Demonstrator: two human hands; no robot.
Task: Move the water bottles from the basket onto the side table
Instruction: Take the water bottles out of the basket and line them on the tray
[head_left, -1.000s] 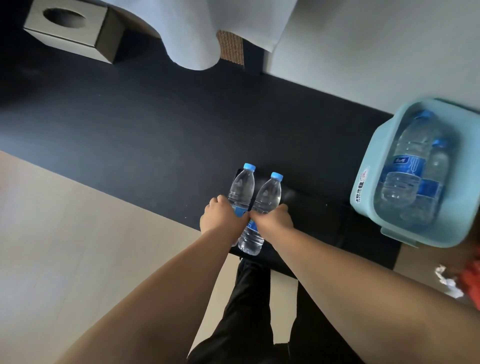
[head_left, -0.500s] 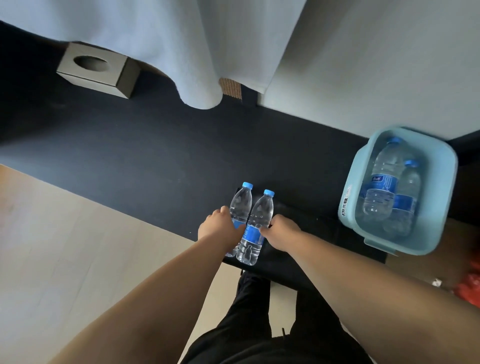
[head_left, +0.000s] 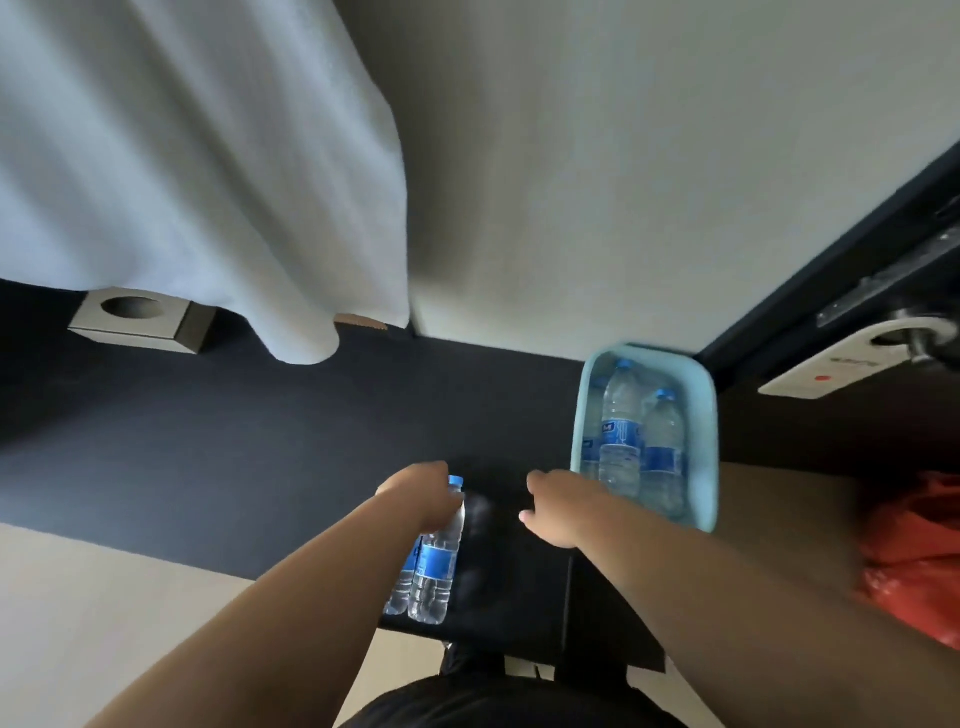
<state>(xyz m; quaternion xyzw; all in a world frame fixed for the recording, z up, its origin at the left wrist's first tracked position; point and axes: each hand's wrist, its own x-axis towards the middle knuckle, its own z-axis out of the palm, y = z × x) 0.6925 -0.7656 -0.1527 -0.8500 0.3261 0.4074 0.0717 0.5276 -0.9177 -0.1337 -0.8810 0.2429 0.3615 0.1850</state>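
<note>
Landmark: light blue plastic basket (head_left: 707, 441), at the right of the view; all places below refer to it.
Bottles in basket: three clear water bottles with blue labels rest inside, namely the middle bottle (head_left: 621, 434), the right bottle (head_left: 662, 457), and a third bottle (head_left: 589, 452) half hidden against the basket's left wall.
Bottles out of basket: a front bottle (head_left: 436, 564) and a rear bottle (head_left: 401, 590) stand upright and touching on the black surface (head_left: 519, 597), left of the basket and apart from it.
Left hand (head_left: 415, 493): over the tops of the standing pair; its fingers are hidden, so whether it grips cannot be told.
Right hand (head_left: 550, 506): in the air just beside the basket's near left corner, empty, fingers loosely bent, blurred.
Surroundings: tissue box (head_left: 137, 322) far left of the basket, under a white curtain (head_left: 208, 182); red bag (head_left: 919, 561) right of the basket.
</note>
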